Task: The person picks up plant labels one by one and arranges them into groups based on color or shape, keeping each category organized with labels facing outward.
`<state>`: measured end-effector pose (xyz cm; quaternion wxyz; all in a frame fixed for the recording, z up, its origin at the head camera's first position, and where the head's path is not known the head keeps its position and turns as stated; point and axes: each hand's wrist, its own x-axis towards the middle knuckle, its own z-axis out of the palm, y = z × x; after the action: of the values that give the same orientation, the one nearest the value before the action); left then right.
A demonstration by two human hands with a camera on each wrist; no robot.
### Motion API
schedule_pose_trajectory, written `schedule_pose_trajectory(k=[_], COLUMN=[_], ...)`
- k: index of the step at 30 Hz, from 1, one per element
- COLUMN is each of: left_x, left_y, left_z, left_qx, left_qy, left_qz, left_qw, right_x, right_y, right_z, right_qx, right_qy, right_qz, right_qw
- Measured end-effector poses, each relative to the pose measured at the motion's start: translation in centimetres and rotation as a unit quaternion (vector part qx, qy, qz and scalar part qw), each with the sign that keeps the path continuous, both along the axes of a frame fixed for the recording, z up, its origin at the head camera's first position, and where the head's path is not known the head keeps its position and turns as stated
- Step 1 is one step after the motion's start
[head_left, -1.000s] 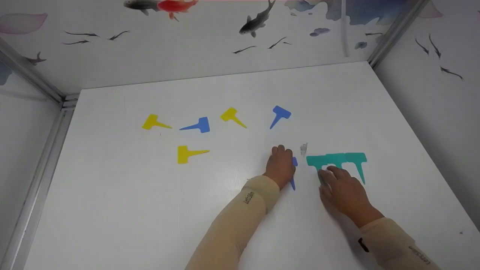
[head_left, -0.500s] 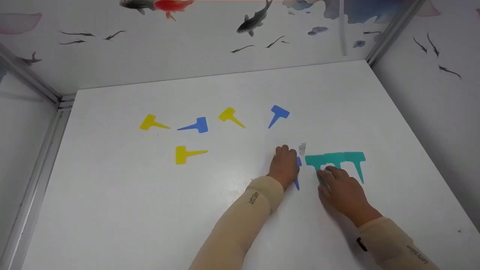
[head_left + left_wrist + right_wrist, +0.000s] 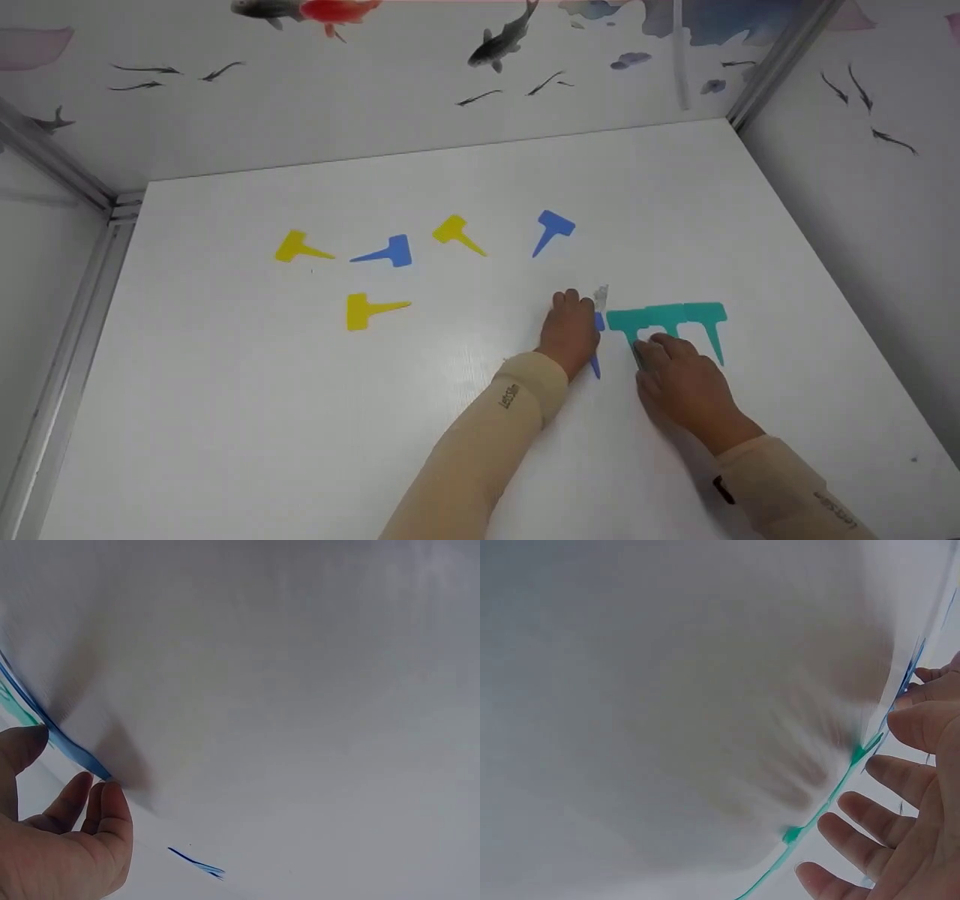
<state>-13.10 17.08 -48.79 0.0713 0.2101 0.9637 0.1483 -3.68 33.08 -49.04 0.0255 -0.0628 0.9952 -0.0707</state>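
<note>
In the head view, my left hand (image 3: 570,334) covers much of a blue T-shaped plant label (image 3: 597,366). The left wrist view shows thumb and fingertips at that label's (image 3: 75,753) edge, holding it close over the table. Just to its right lie three teal T-shaped plant labels (image 3: 665,316), their heads side by side in a row with the stems toward me. My right hand (image 3: 694,390) rests by the stem of the leftmost teal one, its fingers spread and only slightly bent in the right wrist view, partly hiding the stems.
Farther back on the white table (image 3: 262,405) lie two blue labels (image 3: 553,231) and three yellow labels (image 3: 454,231), apart from each other. A small clear scrap (image 3: 601,297) sits beyond the left hand. Printed white panels (image 3: 360,112) and metal frame posts border the table.
Over the second, my left hand has slid the blue label slightly right, closer to the teal row. My right hand has stayed nearly still, and the whole scene has shifted slightly in view.
</note>
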Motion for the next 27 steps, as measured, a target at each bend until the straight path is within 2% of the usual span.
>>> schedule_pose_trajectory(k=[8,16,22,27], left_x=[-0.2,-0.4,-0.9,-1.7], left_y=[0.3,0.2,-0.6,-1.7], left_z=[-0.2,-0.2,-0.6,-0.4], left_qx=[-0.008,-0.001,0.021,0.032], left_qy=[-0.017,-0.026,-0.016,-0.008], left_qz=[0.001,0.007,0.023,0.039], left_qw=[0.9998,0.9996,0.9994,0.9987], right_x=[0.2,0.2,0.0,0.0], right_y=[-0.2,-0.8,-1.3,-1.6], right_z=[0.3,0.1,0.1,0.2], right_qx=[-0.006,-0.031,-0.020,0.002], right_qy=[-0.017,-0.008,0.005,0.018], right_qz=[-0.014,-0.012,0.008,0.033], right_qw=[0.9997,0.9994,0.9998,0.9993])
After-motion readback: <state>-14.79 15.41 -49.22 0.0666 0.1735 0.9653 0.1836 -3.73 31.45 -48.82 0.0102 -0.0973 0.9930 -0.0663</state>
